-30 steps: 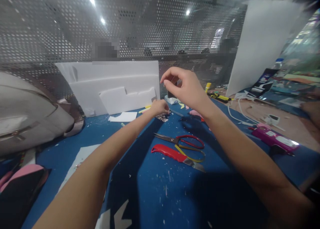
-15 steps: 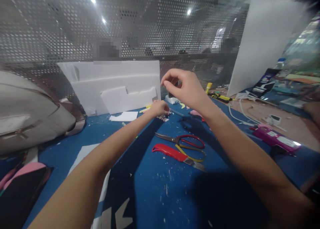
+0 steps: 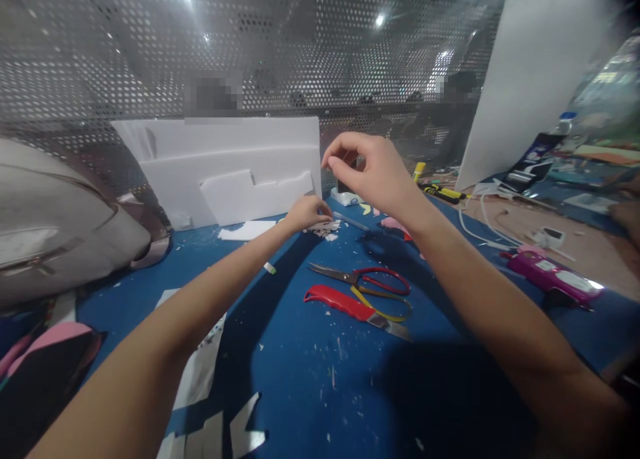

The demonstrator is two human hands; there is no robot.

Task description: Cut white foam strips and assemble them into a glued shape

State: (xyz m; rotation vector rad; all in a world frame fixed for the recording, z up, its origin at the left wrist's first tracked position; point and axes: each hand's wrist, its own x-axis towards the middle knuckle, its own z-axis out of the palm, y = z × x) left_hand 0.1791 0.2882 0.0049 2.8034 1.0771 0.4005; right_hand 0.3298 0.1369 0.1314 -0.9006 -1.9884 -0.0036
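My left hand (image 3: pixel 309 213) reaches far forward, low over a small pile of pale scraps (image 3: pixel 327 229), with its fingers curled down beside them. Whether a scrap is between its fingertips is too small to tell. Higher up and to the right, my right hand (image 3: pixel 377 172) hangs in the air, thumb and forefinger brought together at the tips. Anything pinched there does not show. Behind the pile lies a thin bluish stick (image 3: pixel 351 221). Nearer me are scissors (image 3: pixel 357 277) with red and yellow handles and a red-handled folding knife (image 3: pixel 340 301), its blade out.
White foam boards (image 3: pixel 230 159) lean against a perforated metal screen (image 3: pixel 280 59). A pale bag (image 3: pixel 65 212) stands at left. A magenta glue gun (image 3: pixel 550 275) and white cables (image 3: pixel 480 222) lie at right. Cut white pieces (image 3: pixel 245 425) are scattered near me.
My left hand has shifted slightly left and up, uncovering more of the scrap pile. A small green-tipped piece now shows beside my left forearm. The right hand has hardly moved.
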